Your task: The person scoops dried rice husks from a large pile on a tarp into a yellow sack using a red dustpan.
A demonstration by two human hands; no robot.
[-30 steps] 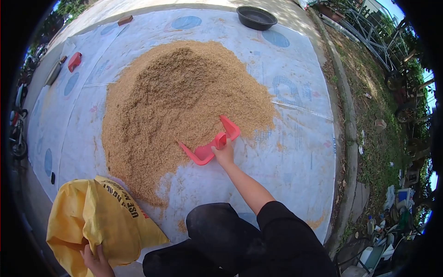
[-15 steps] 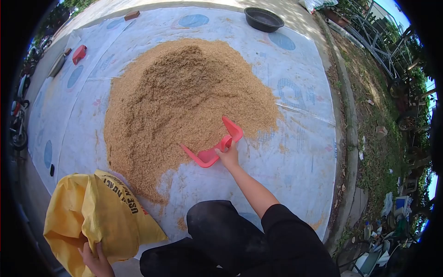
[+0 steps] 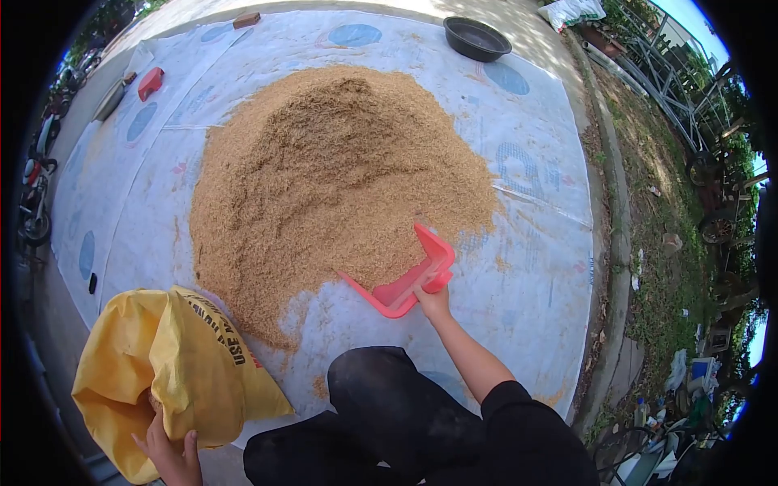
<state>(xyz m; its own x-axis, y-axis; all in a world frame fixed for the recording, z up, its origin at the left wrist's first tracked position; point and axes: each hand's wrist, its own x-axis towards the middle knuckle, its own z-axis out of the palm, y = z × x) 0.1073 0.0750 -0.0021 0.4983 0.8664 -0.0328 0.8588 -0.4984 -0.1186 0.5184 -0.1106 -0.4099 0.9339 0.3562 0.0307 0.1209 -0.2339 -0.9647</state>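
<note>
A broad heap of golden-brown grain (image 3: 324, 170) lies on a pale printed sheet (image 3: 519, 324). My right hand (image 3: 433, 301) is closed round the handle of a red dustpan (image 3: 397, 301). The pan sits at the heap's near right edge, its open side facing the grain, with part of its reddish floor showing. At the lower left a yellow sack (image 3: 203, 381) with dark printing stands with its mouth open. My left hand (image 3: 172, 454) grips the sack's rim, some fingers tucked inside the fold. What the sack holds is hidden.
A black basin (image 3: 476, 39) rests on the sheet's far right edge. At the far left are a red object (image 3: 151, 83) and a brick (image 3: 246, 20). A small black object (image 3: 92, 283) lies left of the sack. Motorbikes (image 3: 36, 202) stand beyond; a kerb (image 3: 620, 243) runs along the right.
My right hand has drawn the dustpan back from the heap, towards me and to the right. My left hand stays at the sack's rim, its fingers slightly shifted.
</note>
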